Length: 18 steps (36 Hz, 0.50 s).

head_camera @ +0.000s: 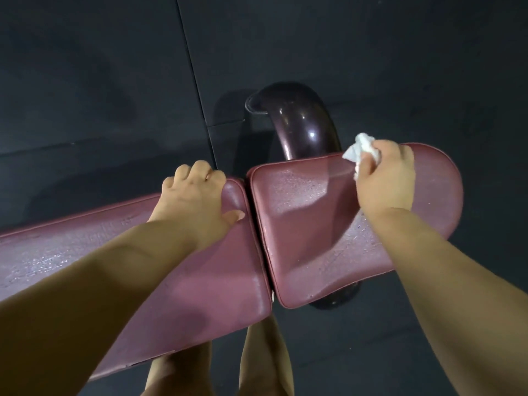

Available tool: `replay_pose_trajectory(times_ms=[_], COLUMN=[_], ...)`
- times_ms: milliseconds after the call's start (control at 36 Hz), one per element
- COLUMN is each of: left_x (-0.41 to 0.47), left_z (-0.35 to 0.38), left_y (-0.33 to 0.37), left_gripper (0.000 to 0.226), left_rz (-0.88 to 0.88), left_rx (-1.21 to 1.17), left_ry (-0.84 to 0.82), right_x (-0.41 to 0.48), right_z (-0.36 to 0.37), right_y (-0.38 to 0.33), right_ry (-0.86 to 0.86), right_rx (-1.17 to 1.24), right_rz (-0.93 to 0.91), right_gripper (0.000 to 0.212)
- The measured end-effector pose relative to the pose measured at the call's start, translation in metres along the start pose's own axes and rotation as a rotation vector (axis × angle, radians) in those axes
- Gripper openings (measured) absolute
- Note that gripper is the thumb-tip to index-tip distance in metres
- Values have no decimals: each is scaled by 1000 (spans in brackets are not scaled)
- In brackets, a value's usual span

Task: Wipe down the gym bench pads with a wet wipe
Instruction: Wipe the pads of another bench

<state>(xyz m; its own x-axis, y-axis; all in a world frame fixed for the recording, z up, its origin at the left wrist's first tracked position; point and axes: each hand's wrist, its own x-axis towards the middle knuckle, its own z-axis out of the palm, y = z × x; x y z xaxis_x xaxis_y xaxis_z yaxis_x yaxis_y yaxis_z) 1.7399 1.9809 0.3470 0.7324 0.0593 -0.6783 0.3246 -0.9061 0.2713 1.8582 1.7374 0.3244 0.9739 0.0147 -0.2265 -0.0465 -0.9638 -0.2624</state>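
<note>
Two maroon bench pads lie end to end across the view: a long back pad (200,275) on the left and a shorter seat pad (303,238) with a rounded right end. My right hand (385,178) grips a crumpled white wet wipe (361,151) at the far edge of the seat pad. My left hand (197,195) rests on the far right corner of the back pad, fingers curled over its edge and thumb flat on top. Both pads glisten with a damp sheen.
A glossy dark curved frame tube (303,121) rises behind the seat pad and shows again under its near edge. Dark rubber floor mats (100,81) with seams surround the bench. My legs (257,364) stand close against the near side.
</note>
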Motion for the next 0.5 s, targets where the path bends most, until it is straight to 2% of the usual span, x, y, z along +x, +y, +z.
replay_pose_trajectory(times_ms=[56, 83, 139, 222, 278, 333, 389, 500], left_x=[3, 5, 10, 16, 19, 21, 22, 26], left_z=[0, -1, 0, 5, 8, 9, 7, 3], left_y=[9, 14, 27, 48, 57, 63, 70, 83], left_gripper=[63, 66, 73, 79, 79, 75, 69, 64], left_rz=[56, 94, 161, 224, 220, 200, 184, 142], left_rx=[-52, -75, -99, -53, 29, 103, 130, 160], left_ry=[24, 35, 27, -28, -22, 18, 52, 85], right_x=[0, -3, -19, -38, -29, -9, 13, 55], right_z=[1, 5, 15, 21, 15, 4, -9, -32], right_y=[-1, -6, -20, -31, -19, 1, 23, 70], right_ry=[54, 72, 35, -161, -241, -241, -146, 17], right_rx=[-19, -11, 48, 28, 17, 15, -21, -138], right_rz=[82, 64, -109, -459, -569, -508, -428, -97], right_gripper=[29, 30, 32, 35, 33, 38, 45, 39])
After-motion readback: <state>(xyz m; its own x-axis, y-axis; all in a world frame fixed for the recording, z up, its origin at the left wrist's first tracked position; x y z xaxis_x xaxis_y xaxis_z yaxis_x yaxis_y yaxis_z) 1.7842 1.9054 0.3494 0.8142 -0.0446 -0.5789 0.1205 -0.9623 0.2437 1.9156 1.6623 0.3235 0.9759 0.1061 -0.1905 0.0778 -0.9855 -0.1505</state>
